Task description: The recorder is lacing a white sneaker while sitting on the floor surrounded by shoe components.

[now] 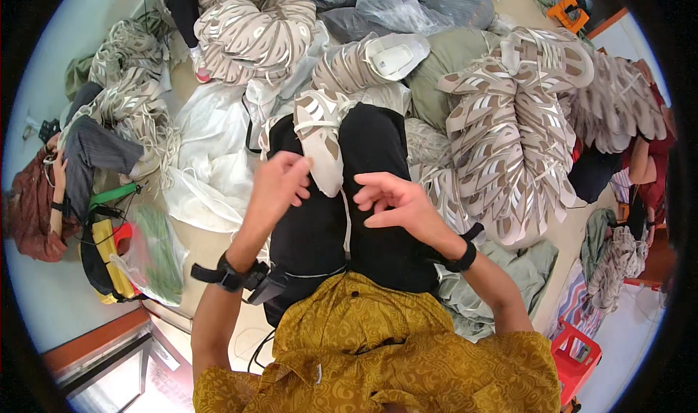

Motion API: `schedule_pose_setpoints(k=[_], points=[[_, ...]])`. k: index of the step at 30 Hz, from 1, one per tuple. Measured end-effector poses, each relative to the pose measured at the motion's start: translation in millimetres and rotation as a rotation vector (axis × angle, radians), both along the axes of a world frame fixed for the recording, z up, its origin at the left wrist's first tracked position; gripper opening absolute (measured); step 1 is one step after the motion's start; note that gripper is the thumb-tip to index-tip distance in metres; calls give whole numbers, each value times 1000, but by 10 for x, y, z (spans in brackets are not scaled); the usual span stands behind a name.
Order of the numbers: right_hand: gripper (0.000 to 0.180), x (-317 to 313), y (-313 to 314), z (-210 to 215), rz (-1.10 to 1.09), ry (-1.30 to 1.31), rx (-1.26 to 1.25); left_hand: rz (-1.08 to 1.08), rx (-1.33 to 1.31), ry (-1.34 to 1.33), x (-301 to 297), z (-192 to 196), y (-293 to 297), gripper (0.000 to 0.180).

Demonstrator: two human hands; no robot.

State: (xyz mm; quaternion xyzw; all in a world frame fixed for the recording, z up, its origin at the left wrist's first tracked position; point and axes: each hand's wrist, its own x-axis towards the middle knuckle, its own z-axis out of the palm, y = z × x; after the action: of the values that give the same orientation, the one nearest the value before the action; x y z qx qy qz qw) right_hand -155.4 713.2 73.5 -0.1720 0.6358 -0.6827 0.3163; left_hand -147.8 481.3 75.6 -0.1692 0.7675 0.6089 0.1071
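Resting on the lap [378,147]: one shoe upper [318,142] between two raised hands.
It lies toe inward near the lap's knee edge, over the gap between the thighs, probably so the legs cradle it. The left hand [285,182] curls at its left side, whether pinching I cannot tell; the right hand [392,201] is spread, empty, apart from it.

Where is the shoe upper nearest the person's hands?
In the head view, the shoe upper lies just left of centre over the black trousers, its near end between left hand and right hand.
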Motion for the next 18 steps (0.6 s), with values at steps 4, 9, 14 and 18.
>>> schedule_pose_setpoints(k=[4,9,14,18], points=[[51,-35,102,25,-52,-34,39,-36,5,-117,-157,-42,214,37],[46,-35,107,27,-23,-33,40,73,304,134,-370,-205,316,30],[43,-14,187,-29,-54,-57,-10,150,764,130,-621,-143,28,30],[43,-10,259,-71,-65,-124,-72,207,965,316,-834,189,-127,35]])
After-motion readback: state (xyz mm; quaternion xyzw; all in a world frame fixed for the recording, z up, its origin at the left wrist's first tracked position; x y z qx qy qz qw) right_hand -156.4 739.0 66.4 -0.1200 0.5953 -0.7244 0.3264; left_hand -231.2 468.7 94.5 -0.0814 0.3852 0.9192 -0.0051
